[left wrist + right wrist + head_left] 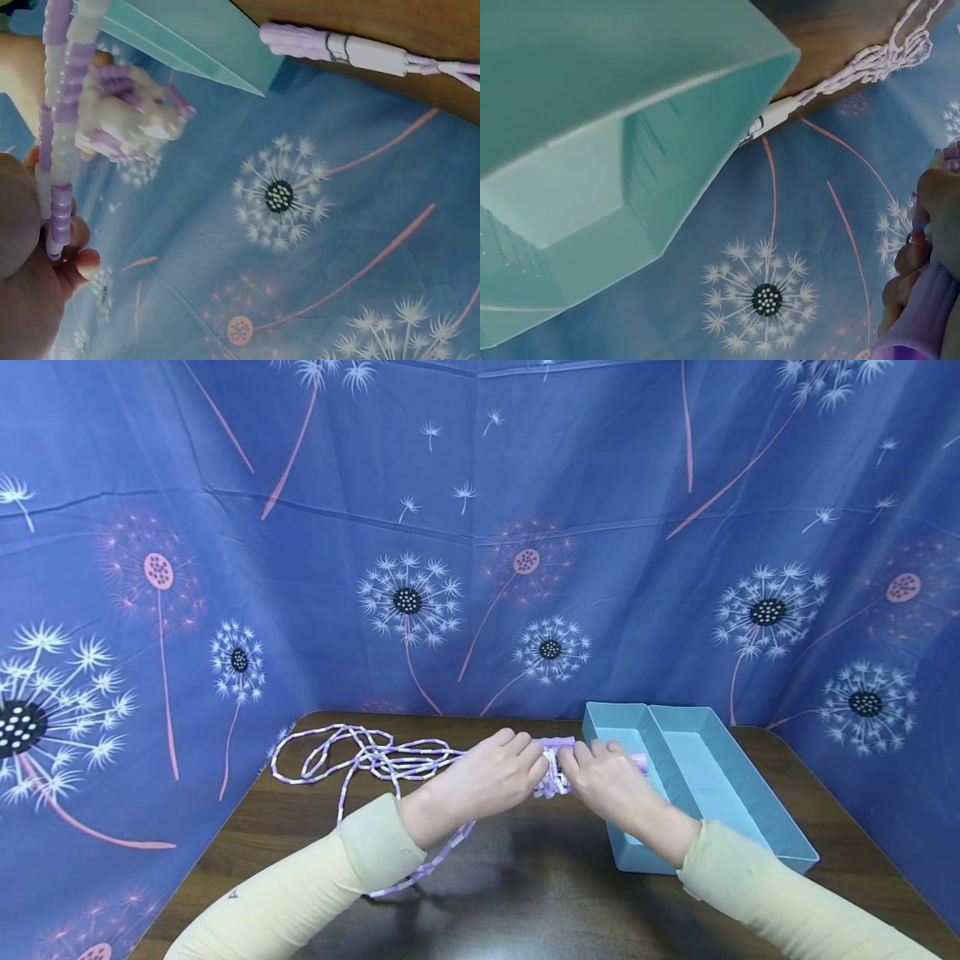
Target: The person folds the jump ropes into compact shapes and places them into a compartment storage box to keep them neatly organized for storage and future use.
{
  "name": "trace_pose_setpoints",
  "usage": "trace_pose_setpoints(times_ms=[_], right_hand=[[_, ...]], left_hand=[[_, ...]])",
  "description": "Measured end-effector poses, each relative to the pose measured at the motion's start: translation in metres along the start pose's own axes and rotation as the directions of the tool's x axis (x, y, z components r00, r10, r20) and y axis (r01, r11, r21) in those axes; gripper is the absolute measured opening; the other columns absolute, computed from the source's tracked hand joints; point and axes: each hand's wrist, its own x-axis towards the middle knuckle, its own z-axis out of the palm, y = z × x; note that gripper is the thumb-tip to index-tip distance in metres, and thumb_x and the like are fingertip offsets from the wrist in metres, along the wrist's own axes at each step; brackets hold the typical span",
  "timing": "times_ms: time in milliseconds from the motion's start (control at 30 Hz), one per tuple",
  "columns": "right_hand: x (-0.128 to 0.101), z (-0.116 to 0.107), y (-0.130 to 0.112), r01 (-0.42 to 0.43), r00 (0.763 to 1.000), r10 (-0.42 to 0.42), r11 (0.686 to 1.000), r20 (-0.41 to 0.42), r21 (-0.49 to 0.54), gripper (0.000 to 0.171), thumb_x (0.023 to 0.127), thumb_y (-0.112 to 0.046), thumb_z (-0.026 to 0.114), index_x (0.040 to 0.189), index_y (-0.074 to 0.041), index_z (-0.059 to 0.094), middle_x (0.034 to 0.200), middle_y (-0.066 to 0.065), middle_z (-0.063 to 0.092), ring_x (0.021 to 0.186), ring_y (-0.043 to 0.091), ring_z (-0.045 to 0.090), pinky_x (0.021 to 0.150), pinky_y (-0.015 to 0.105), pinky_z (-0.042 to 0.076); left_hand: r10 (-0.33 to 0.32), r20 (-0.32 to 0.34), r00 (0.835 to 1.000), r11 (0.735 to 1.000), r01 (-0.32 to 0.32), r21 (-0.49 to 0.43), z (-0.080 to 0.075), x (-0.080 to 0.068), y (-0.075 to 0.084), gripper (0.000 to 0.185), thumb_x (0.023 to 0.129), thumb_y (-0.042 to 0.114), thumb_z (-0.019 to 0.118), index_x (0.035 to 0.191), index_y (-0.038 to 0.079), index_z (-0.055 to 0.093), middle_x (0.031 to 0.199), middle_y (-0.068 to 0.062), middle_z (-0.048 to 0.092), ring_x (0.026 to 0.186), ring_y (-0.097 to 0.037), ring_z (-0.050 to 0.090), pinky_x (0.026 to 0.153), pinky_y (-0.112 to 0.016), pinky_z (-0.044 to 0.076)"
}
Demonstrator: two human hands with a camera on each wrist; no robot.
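A purple-and-white beaded jump rope spreads in loops over the left of the table, with some strands hanging below my left forearm. My left hand pinches a doubled strand between thumb and fingers. Close beside it, my right hand grips a purple handle, whose flared end sticks out past the palm. A bunched bundle of beaded rope is gathered at the right hand. The other handle, purple and white, lies on the table behind the hands.
A light blue tray with two compartments stands on the right of the table, under and beside my right wrist. The brown wooden table meets a blue dandelion-print cloth at its back and sides.
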Motion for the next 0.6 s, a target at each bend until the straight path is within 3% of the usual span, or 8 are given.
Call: trace_pose_setpoints(times_ms=[167, 367, 600], right_hand=[[-0.003, 0.002, -0.001, 0.035, 0.999, -0.036, 0.999, 0.031, 0.025, 0.027, 0.089, 0.000, 0.028, 0.073, -0.005, 0.049, 0.058, 0.006, 0.041, 0.045, 0.019, 0.032, 0.046, 0.026, 0.017], [-0.010, 0.002, -0.003, 0.071, 0.992, -0.082, 0.991, 0.099, 0.113, 0.036, 0.093, -0.008, 0.019, 0.083, -0.005, 0.053, 0.066, 0.008, 0.047, 0.048, 0.022, 0.040, 0.045, 0.029, 0.024], [-0.009, 0.001, -0.006, 0.081, 0.989, -0.097, 0.986, 0.108, 0.145, 0.028, 0.085, -0.011, 0.030, 0.092, -0.003, 0.056, 0.071, 0.008, 0.052, 0.055, 0.024, 0.048, 0.047, 0.031, 0.033]], left_hand=[[0.033, -0.004, 0.999, 0.999, -0.033, -0.002, 0.005, -0.001, -0.007, 0.021, 0.094, 0.012, 0.034, 0.085, 0.015, 0.053, 0.081, 0.003, 0.053, 0.074, -0.015, 0.048, 0.066, -0.026, 0.037], [0.001, 0.029, 1.000, 0.999, 0.000, -0.042, 0.015, -0.004, -0.017, 0.021, 0.095, 0.009, 0.035, 0.084, 0.014, 0.052, 0.081, 0.001, 0.052, 0.073, -0.016, 0.046, 0.066, -0.027, 0.037], [0.019, 0.018, 1.000, 0.997, -0.018, -0.070, 0.023, -0.004, -0.022, 0.024, 0.097, 0.010, 0.033, 0.084, 0.014, 0.053, 0.081, 0.002, 0.052, 0.073, -0.016, 0.047, 0.067, -0.027, 0.037]])
